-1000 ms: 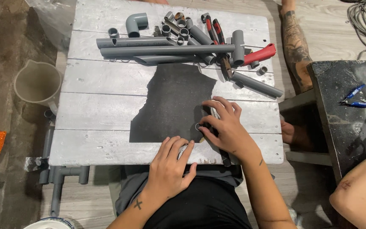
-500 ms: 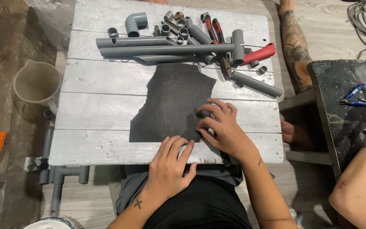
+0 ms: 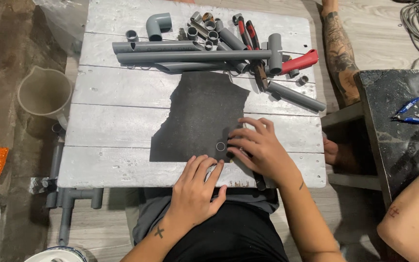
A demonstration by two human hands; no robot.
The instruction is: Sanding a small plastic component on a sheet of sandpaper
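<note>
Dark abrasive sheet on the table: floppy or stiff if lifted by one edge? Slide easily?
The dark sheet lies flat on the planks with a ragged torn edge, so it is probably thin and would droop. Its gritty-looking face suggests it would drag, not glide. The left hand and right hand press its near edge, pinning it.

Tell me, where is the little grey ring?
In the head view, the small grey ring sits on the dark sheet near the table's front edge, just left of the right hand's fingertips and above the left hand.

grey plank table [image 3: 112, 116]: dark sheet [image 3: 200, 116], grey pipes [image 3: 190, 56], red-handled pliers [image 3: 287, 65].
</note>
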